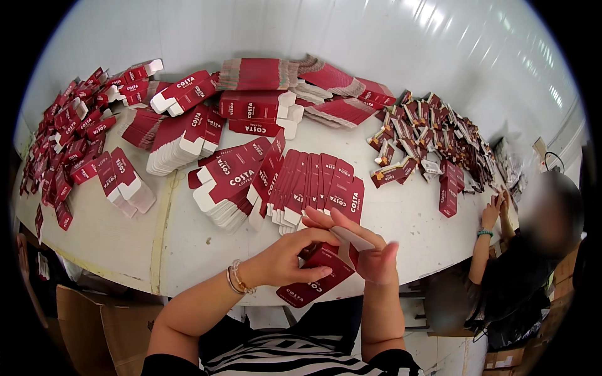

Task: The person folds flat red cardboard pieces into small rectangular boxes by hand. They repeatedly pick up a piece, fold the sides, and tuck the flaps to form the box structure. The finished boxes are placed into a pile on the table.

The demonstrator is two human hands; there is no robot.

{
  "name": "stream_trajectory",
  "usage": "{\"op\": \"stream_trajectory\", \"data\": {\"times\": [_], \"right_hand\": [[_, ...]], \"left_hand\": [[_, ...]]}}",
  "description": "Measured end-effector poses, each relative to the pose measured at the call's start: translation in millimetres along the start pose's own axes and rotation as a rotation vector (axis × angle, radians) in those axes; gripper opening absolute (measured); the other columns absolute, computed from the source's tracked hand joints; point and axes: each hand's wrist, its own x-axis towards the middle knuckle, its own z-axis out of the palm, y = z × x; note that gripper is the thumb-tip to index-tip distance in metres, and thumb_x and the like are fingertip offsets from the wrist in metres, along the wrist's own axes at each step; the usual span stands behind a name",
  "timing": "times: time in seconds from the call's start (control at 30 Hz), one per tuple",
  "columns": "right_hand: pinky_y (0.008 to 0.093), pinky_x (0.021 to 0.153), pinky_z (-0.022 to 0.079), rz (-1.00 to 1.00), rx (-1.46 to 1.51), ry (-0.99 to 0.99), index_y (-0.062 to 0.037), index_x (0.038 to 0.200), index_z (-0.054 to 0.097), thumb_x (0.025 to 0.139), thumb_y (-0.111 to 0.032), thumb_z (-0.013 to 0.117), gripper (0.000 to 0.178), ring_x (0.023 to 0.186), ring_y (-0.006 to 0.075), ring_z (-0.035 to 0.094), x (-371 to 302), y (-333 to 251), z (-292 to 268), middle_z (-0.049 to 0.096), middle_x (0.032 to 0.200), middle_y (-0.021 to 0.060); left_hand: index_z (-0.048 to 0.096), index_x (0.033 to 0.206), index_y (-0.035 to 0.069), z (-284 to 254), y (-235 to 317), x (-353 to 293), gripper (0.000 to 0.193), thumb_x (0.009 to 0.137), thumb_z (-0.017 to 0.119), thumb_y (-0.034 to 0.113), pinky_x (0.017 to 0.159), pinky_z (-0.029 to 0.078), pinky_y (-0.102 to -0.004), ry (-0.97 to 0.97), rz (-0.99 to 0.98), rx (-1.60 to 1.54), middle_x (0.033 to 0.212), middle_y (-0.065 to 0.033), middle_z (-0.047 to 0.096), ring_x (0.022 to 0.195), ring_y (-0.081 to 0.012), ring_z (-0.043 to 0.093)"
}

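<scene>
Head view: both hands together at one red carton, held over the near edge of the white tabletop. L hand comes in from lower L, clamped on carton: thumb across the front face, fingers along the upper side. R hand is at the open end, palm turned inward, fingers stretched to L behind the white flap, thumb sticking out to R; it touches the flap.

Carton tilted, long axis lower L to upper R, open end pointing upper R.

Just beyond: fanned stack of flat red cartons. Far L: heap of red cartons. Far R: pile of small sachets, w/ a co-worker's hands near it. Pale seam crosses tabletop on L. Whitish wall behind; brown cardboard box below, lower L.
</scene>
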Motion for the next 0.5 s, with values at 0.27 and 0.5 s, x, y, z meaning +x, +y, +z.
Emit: {"op": "stream_trajectory", "data": {"times": [0.27,0.5], "right_hand": [[0.0270,0.085,0.044,-0.035,-0.607,0.193,-0.0005,0.122,0.053,0.076,-0.005,0.055,0.046,0.096,0.0175,0.058,-3.2,-6.6,13.2,0.059,0.113,0.0147],[0.0209,0.073,0.045,0.110,-0.757,0.189,-0.0039,0.122,0.055,0.078,0.005,0.050,0.045,0.075,0.0083,0.058,-6.2,-23.4,11.7,0.065,0.098,0.0115]], "left_hand": [[0.037,0.121,0.004,5.8,2.1,-3.4,0.052,0.080,0.067,0.015,0.079,0.047,-0.0303,0.087,-0.043,-0.189,0.106,-0.0097,0.056,0.094,-0.0151,0.057],[0.023,0.120,0.007,3.8,-0.7,-2.1,0.061,0.078,0.068,0.008,0.078,0.048,-0.0298,0.059,-0.049,-0.187,0.117,-0.0172,0.050,0.096,-0.0162,0.057]]}}
